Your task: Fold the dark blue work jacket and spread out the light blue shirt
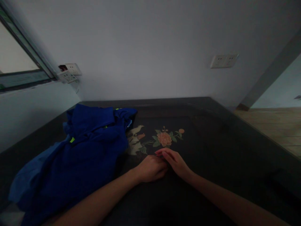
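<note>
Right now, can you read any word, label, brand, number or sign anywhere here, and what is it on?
No text here can be read.
Blue garment: small yellow-green marks, too blurred to tell whether they are letters.
Wall sockets: no legible marking; the same goes for the ones by the window.
Table: only a painted flower, no words.

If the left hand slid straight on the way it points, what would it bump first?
The right hand. The left hand points right and away across the dark table, and the right hand's fingers lie across its front, seemingly touching it, though the dim picture leaves that unsure.
</note>
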Tool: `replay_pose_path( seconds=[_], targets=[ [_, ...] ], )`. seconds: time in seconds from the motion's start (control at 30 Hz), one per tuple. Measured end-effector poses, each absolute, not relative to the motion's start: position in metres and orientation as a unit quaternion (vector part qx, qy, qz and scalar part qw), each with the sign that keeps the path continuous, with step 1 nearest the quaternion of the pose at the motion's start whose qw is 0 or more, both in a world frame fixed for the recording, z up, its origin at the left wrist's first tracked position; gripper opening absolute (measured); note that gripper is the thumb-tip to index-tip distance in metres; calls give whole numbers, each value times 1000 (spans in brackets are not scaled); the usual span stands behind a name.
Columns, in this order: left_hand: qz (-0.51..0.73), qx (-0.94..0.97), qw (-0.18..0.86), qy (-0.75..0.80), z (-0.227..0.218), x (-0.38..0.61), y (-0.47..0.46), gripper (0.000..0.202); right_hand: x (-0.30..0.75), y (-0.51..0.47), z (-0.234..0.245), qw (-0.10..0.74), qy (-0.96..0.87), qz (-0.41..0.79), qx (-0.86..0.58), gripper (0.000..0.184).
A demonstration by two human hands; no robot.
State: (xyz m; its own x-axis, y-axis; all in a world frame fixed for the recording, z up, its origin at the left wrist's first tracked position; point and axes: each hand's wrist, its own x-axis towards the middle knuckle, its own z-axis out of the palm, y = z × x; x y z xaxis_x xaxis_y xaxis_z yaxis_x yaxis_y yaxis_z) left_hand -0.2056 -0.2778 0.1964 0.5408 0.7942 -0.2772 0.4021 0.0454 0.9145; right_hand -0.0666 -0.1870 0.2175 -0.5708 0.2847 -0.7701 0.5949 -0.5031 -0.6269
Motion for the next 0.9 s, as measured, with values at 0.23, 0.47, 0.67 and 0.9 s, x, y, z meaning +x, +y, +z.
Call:
replay_pose_path(
  seconds=[0.23, 0.47, 0.67, 0.9],
  targets=[
    [186, 658, 577, 447, 196, -206, -276, 15, -67, -184, 217, 108, 475, -740, 464, 36],
    [182, 651, 588, 444, 196, -205, -276, 11, -67, -183, 218, 129, 484, -740, 449, 34],
    [182, 646, 594, 444, 196, -206, -275, 13, -67, -182, 219, 134, 492, -738, 442, 33],
    [184, 642, 597, 445, 194, -204, -276, 12, -67, -181, 218, 124, 504, -737, 434, 31]
  ],
)
